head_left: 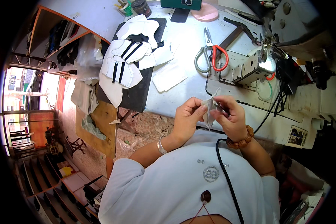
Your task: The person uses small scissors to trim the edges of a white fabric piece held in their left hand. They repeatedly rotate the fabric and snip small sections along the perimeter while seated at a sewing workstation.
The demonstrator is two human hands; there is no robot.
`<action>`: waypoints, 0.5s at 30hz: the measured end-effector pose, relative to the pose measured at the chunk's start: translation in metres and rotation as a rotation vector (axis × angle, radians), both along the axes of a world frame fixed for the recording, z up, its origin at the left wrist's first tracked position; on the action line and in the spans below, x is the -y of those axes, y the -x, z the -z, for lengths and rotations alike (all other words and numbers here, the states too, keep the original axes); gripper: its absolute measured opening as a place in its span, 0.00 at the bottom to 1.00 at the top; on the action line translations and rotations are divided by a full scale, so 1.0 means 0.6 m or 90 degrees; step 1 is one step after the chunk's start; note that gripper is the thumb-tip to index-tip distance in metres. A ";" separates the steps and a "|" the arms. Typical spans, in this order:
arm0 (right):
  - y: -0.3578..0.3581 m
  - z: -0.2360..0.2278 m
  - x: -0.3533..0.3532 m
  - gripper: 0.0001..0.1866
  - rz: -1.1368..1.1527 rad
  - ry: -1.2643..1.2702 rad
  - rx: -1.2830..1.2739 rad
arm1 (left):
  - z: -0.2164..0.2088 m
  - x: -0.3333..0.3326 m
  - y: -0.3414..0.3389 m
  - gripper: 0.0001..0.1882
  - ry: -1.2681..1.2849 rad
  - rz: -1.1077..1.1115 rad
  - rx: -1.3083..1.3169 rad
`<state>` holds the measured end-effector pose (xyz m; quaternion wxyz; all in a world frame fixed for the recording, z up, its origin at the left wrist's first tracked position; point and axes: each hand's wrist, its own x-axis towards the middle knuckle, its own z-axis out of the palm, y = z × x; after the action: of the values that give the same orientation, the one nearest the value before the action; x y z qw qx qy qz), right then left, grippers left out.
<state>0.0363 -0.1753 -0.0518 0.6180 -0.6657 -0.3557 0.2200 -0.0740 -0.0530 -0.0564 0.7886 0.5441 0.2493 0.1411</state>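
Close in front of my chest, both hands meet at a small whitish piece of material [210,114], perhaps cloth or thin leather. My left hand [188,117] pinches its left side between thumb and fingers. A small dark metal tool [221,108] sits in my right hand [232,117], its fingers curled around it against the piece's right edge. Most of the tool is hidden, so its exact kind cannot be made out. Beyond the hands, scissors [215,58] with one red and one grey handle lie on the white table [168,104].
Right of my hands stands a sewing machine [254,69] with black cables. A hammer [229,39] lies behind the scissors. White cut pieces [128,59], some with black trim, are piled on a black mat [132,99] at left. A black cord [226,171] hangs over my shirt.
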 end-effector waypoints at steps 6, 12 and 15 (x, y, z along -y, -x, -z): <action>-0.009 -0.016 -0.026 0.12 0.041 0.010 0.478 | -0.006 0.005 -0.001 0.02 -0.106 0.022 -0.048; -0.005 0.024 -0.038 0.06 0.020 0.010 0.161 | 0.028 -0.018 -0.026 0.03 -0.449 -0.004 -0.128; 0.022 -0.014 -0.028 0.05 -0.137 -0.097 -0.271 | 0.045 -0.027 -0.030 0.04 -0.571 -0.033 -0.067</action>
<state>0.0234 -0.1585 -0.0433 0.7003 -0.5146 -0.3018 0.3921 -0.0558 -0.0367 -0.0836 0.4571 0.8320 0.2167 0.2275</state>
